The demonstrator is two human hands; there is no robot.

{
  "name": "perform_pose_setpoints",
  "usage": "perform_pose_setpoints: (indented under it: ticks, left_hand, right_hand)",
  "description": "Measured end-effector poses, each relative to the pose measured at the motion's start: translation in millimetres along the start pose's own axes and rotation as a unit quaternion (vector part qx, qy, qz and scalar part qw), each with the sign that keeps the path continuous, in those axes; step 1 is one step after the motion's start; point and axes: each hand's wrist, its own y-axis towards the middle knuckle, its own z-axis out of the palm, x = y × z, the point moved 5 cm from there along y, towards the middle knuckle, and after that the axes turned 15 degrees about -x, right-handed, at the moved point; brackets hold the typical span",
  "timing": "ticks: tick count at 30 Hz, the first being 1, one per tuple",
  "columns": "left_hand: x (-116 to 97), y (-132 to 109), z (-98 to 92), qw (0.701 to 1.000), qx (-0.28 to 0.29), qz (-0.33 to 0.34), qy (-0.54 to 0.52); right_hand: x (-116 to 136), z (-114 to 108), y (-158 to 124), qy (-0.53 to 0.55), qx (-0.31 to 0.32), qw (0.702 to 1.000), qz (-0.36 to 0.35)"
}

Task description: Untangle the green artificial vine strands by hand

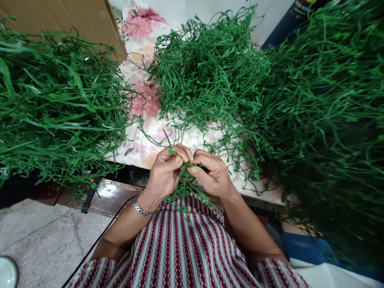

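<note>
Both of my hands meet close in front of my striped shirt. My left hand (166, 170), with a metal bracelet at the wrist, pinches a thin green plastic stem (183, 182) between thumb and fingers. My right hand (211, 172) is closed on the same bunch of green stems from the other side. The stems' lower ends hang down between my palms toward my lap. One long strand (150, 138) runs up and left from my left fingers.
Heaps of green artificial stems surround me: one at the left (57, 108), one in the middle (210, 72), a large one at the right (324, 120). They lie on a floral cloth (144, 104). A cardboard box (75, 18) stands at the back left; grey floor (39, 236) lies at lower left.
</note>
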Motion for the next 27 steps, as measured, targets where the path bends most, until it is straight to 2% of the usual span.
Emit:
perform_pose_setpoints:
  ticks: [7, 13, 21, 27]
  left_hand:
    - [13, 2, 6.9, 0.994, -0.002, -0.101, 0.037]
    - [13, 6, 7.2, 0.994, -0.002, -0.093, 0.056]
    - [15, 3, 11.2, 0.994, -0.002, -0.113, 0.003]
    - [19, 1, 8.2, 0.994, -0.003, -0.106, -0.01]
  right_hand:
    - [0, -5, -2, 0.043, 0.042, 0.998, -0.013]
    - [-4, -5, -4, 0.05, 0.07, 0.996, -0.032]
    - [-7, -5, -6, 0.075, 0.085, 0.993, -0.032]
    - [-10, -11, -4, 0.069, 0.041, 0.997, 0.022]
